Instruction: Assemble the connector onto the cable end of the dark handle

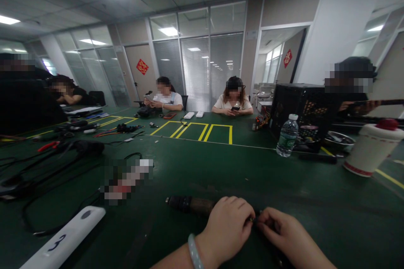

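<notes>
A dark, straight-bodied electric screwdriver point(197, 206) lies on the green table, its metal tip pointing left. My left hand point(225, 225), with a pale bangle on the wrist, curls over its right end. The fingers and thumb of that hand are pinched together, and a tiny brass-coloured bit shows at their tips. Close beside it, my right hand point(282, 231) is closed in a pinch. Whatever its fingers hold is too small and dark to make out. A dark cord-like strip point(271, 246) runs below the right hand.
At the left lie a white bar marked 3 point(63, 239), black cables, and red-handled pliers point(49, 146). A water bottle point(287, 136), a black computer case point(296, 113) and a white jug point(372, 147) stand at the right. Several people sit around the table point(195, 164).
</notes>
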The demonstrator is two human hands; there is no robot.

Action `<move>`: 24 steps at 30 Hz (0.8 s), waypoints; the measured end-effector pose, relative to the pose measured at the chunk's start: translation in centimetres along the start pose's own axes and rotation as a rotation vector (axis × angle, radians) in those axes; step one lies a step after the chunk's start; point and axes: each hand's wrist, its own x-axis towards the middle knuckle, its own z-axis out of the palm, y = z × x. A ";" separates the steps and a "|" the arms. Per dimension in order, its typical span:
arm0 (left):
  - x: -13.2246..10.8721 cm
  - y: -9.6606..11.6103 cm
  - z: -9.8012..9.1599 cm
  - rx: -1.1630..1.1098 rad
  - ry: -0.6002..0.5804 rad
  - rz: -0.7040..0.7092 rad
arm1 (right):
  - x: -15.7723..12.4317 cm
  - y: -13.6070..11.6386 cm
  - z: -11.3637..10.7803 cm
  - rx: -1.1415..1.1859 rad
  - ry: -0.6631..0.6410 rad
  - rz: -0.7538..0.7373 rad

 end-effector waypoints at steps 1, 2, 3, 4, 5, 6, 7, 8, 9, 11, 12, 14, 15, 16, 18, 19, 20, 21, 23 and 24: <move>0.0 0.0 0.0 0.001 -0.001 0.007 | 0.0 0.0 0.0 -0.001 0.004 0.001; 0.0 0.0 0.1 0.004 -0.001 0.011 | 0.0 0.1 0.1 -0.003 0.007 0.002; 0.0 0.0 0.1 0.008 0.001 0.011 | -0.1 0.1 0.1 -0.003 0.009 0.004; 0.0 0.0 0.2 0.012 0.004 0.007 | -0.1 0.1 0.1 -0.004 0.010 0.004; 0.0 0.0 0.3 0.015 0.010 0.000 | -0.1 0.1 0.1 -0.004 0.012 0.003; 0.0 0.0 0.3 0.016 0.015 -0.008 | -0.1 0.0 0.1 -0.006 0.012 0.001; 0.0 0.0 0.3 0.016 0.018 -0.014 | -0.1 0.0 0.0 -0.008 0.013 -0.001; -0.1 -0.1 0.4 0.016 0.019 -0.017 | -0.1 0.0 0.0 -0.011 0.015 -0.003; -0.1 -0.1 0.4 0.016 0.018 -0.015 | -0.1 0.0 0.0 -0.014 0.018 -0.003; -0.1 -0.1 0.3 0.017 0.011 -0.003 | 0.0 0.0 0.0 -0.018 0.019 -0.001; -0.1 -0.1 0.3 0.019 0.008 0.005 | 0.0 0.1 0.0 -0.020 0.020 -0.002; 0.0 -0.1 0.3 0.024 0.005 0.013 | 0.1 0.3 0.1 -0.023 0.020 -0.005; 0.0 -0.1 0.3 0.026 0.005 0.011 | 0.1 0.5 0.1 -0.024 0.020 -0.009; 0.0 0.0 0.3 0.025 0.007 0.004 | 0.1 0.6 0.2 -0.024 0.020 -0.012; 0.0 0.1 0.2 0.024 0.014 -0.016 | 0.2 0.6 0.2 -0.025 0.020 -0.018; 0.0 0.1 0.2 0.024 0.015 -0.021 | 0.2 0.6 0.1 -0.024 0.019 -0.020; 0.0 0.2 0.1 0.026 0.012 -0.022 | 0.1 0.5 0.1 -0.024 0.016 -0.021; 0.0 0.2 0.1 0.030 0.008 -0.018 | 0.1 0.3 0.1 -0.023 0.013 -0.019; 0.0 0.3 -0.1 0.039 -0.004 -0.004 | 0.0 0.1 0.0 -0.018 0.005 -0.011; 0.0 0.3 -0.1 0.041 -0.008 0.001 | 0.0 0.0 -0.1 -0.015 0.002 -0.006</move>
